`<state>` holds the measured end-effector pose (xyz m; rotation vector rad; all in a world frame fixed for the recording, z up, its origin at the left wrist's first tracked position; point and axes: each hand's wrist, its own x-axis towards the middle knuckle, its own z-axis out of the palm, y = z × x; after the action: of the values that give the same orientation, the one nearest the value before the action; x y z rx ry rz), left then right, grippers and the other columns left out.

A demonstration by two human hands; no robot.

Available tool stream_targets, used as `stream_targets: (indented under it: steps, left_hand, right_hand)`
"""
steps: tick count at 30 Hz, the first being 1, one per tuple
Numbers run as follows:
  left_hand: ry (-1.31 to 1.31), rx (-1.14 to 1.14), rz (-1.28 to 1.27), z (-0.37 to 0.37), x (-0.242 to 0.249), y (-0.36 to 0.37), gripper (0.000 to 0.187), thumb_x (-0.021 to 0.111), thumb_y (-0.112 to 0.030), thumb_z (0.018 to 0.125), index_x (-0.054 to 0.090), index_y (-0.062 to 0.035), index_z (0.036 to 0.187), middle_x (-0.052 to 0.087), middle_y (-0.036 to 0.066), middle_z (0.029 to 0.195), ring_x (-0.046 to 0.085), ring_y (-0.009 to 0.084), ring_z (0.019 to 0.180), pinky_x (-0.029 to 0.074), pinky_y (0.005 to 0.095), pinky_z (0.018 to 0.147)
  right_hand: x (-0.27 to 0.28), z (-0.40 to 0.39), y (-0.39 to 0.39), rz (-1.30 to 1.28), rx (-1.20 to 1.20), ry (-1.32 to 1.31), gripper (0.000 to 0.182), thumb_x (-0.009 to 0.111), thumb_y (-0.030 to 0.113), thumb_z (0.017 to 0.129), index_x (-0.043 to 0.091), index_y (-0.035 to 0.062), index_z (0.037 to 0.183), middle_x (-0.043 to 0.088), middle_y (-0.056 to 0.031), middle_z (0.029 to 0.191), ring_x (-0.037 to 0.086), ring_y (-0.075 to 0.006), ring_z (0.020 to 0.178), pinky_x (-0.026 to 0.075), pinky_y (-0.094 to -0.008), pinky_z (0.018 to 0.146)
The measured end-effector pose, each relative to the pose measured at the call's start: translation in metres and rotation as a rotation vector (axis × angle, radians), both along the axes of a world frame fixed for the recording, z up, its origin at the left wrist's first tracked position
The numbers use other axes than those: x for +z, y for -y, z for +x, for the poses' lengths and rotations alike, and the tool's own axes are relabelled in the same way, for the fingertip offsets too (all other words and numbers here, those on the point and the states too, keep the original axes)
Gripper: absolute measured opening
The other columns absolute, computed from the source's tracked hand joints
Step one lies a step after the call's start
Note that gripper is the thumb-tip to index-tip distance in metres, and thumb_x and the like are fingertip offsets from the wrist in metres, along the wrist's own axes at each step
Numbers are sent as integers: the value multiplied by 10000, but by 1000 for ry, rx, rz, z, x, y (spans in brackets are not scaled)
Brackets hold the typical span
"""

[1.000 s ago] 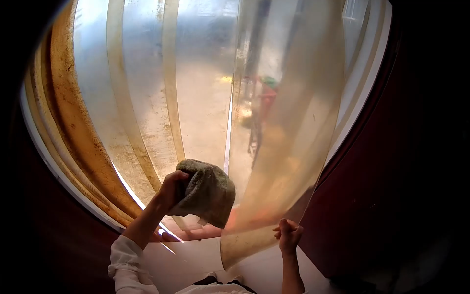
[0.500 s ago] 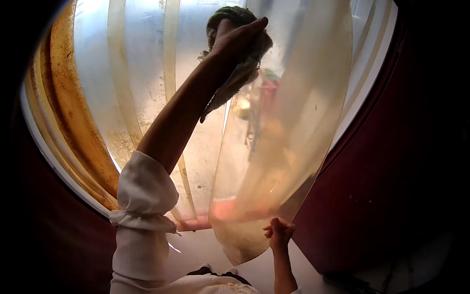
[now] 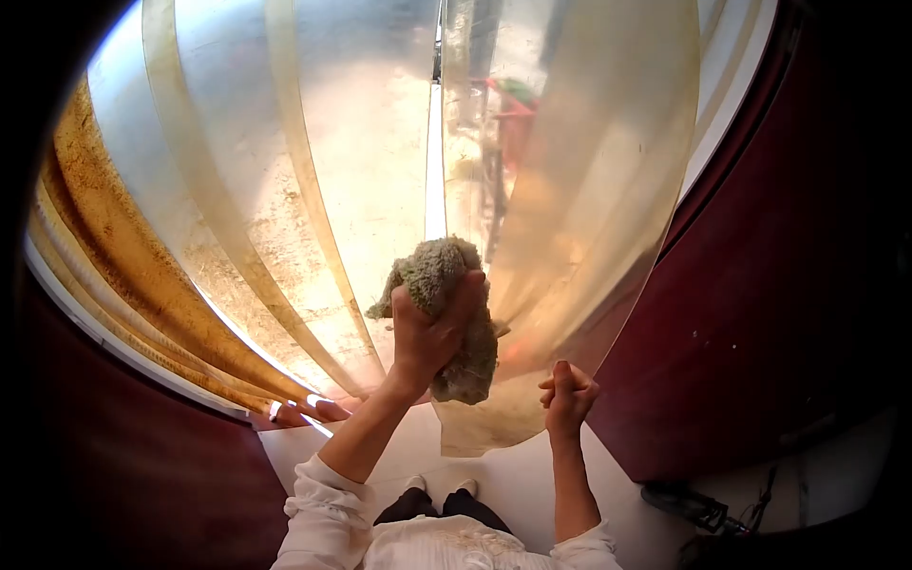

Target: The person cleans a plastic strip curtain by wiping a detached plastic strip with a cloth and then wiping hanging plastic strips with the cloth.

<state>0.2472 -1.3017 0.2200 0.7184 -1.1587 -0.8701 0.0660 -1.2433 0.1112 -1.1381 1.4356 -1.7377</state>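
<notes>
A bunched, greyish-green terry cloth (image 3: 432,271) is gripped in my left hand (image 3: 427,332), at the lower middle of the view. It lies against or just in front of the left edge of a clear, yellowed plastic curtain strip (image 3: 579,218); contact is hard to tell. Lower right, my right hand (image 3: 570,394) is closed in a fist around the strip's lower right edge. That strip is pulled toward me, its rounded bottom end hanging above the pale floor.
More plastic strips (image 3: 218,180) hang to the left, the outermost ones stained orange-brown (image 3: 123,218). Dark red panels (image 3: 741,313) flank the doorway. A black object with cords (image 3: 698,508) lies on the floor at right. A blurred red thing (image 3: 516,128) shows through the plastic.
My left hand has come down with the cloth from high on the strip to near its lower part. My right hand has shifted slightly up and right in view, still closed.
</notes>
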Motion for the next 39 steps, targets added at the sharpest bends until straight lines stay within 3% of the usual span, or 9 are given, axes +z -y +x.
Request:
stream_targets:
  steps: [7, 10, 15, 19, 23, 26, 30, 33, 39]
  left_hand:
    - [683, 27, 9, 33, -210, -15, 184, 703, -128, 793, 638, -12, 920, 635, 127, 826, 620, 195, 727, 490, 303, 691]
    - [245, -332, 420, 63, -203, -8, 275, 651, -237, 864, 621, -15, 1024, 639, 45, 846, 604, 158, 789, 481, 288, 722]
    - [-555, -820, 181, 117, -17, 67, 405, 434, -305, 931, 543, 4, 1168, 635, 138, 1075, 627, 234, 962, 508, 352, 861]
    - [-270, -1032, -86, 108, 163, 100, 479, 409, -375, 934, 532, 4, 1198, 621, 182, 1084, 603, 301, 1024, 471, 419, 948]
    - [405, -142, -56, 24, 217, 57, 457, 559, -486, 874, 643, -37, 860, 605, 78, 631, 595, 181, 565, 495, 289, 527]
    - [84, -476, 192, 14, 157, 61, 413, 605, -351, 880, 552, -1, 1092, 632, 120, 891, 658, 203, 757, 567, 292, 610]
    - [96, -240, -190, -3, 48, 32, 297, 685, -64, 817, 564, -15, 1084, 627, 67, 993, 613, 155, 921, 509, 289, 812]
    - [222, -66, 132, -1, -64, 9, 354, 771, -153, 750, 595, -30, 1031, 624, 48, 975, 595, 128, 872, 496, 283, 757]
    - [47, -573, 587, 28, -231, -46, 474, 738, -181, 787, 501, -47, 1174, 581, 24, 1021, 549, 127, 942, 481, 297, 814]
  right_hand:
    - [11, -2, -4, -39, 98, -88, 551, 582, 431, 887, 480, 31, 522, 486, -26, 452, 421, -59, 363, 283, -227, 348]
    - [12, -1, -5, -19, 131, -43, 552, 599, 456, 870, 490, 31, 534, 496, -30, 459, 422, -61, 362, 289, -224, 348]
    - [8, -5, -3, -6, 190, -4, 535, 621, 468, 854, 499, 39, 558, 530, -52, 475, 437, -62, 366, 298, -221, 347]
    - [2, -5, 1, -11, 197, 6, 517, 612, 437, 870, 501, 39, 559, 543, -52, 485, 430, -61, 361, 300, -220, 349]
    - [4, -5, 0, -21, 186, 6, 556, 580, 443, 888, 518, 28, 523, 449, -7, 416, 406, -63, 341, 297, -223, 353]
    - [5, 1, -1, -39, 112, 1, 584, 560, 471, 892, 514, 30, 511, 413, 4, 396, 398, -64, 335, 283, -226, 351]
    - [-2, 0, 3, -14, 105, 42, 575, 586, 462, 881, 495, 36, 506, 413, 7, 399, 373, -56, 334, 251, -227, 351]
    - [3, 11, -2, -36, 37, 72, 571, 602, 443, 878, 454, 47, 495, 414, 14, 439, 338, -49, 336, 221, -224, 348]
    - [8, -7, -9, -40, 97, 36, 568, 606, 455, 873, 451, 54, 502, 421, 11, 449, 334, -31, 352, 208, -214, 349]
